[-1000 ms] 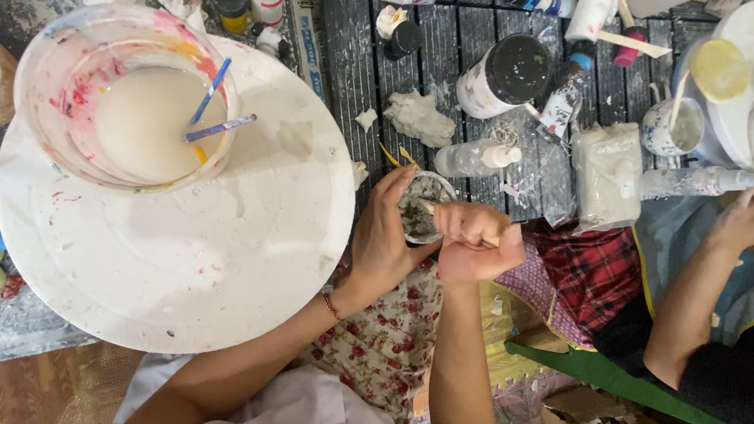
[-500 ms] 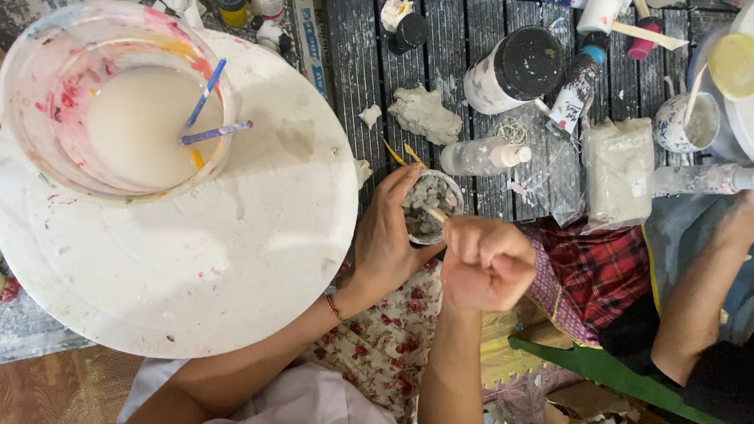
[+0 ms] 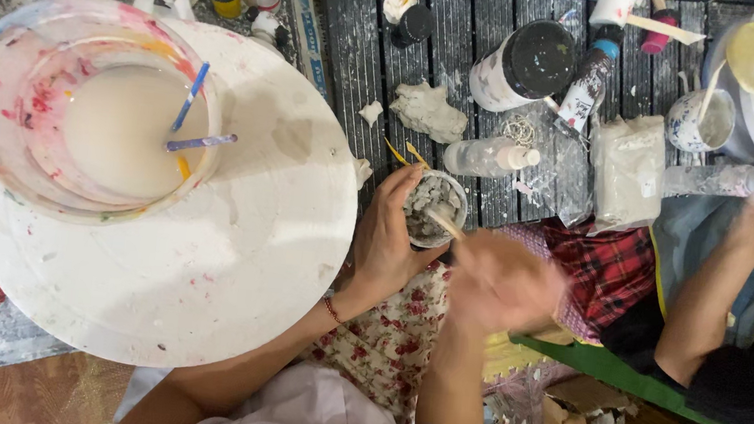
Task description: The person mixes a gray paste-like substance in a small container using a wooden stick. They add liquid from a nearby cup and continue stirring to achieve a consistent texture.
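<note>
Two hands work a small cup of grey paste at the bench edge.

Both forearms reach up from the lap. The left hand (image 3: 385, 240) is wrapped around the small cup (image 3: 433, 210), fingers closed on its side. The right hand (image 3: 503, 282), motion-blurred, is pinched on a thin wooden stick (image 3: 442, 223) whose tip sits in the paste. The cup is just right of the round white board (image 3: 236, 263) carrying a paint-stained bowl (image 3: 86, 105); the dark slatted bench (image 3: 362, 65) is cluttered with bottles.
</note>
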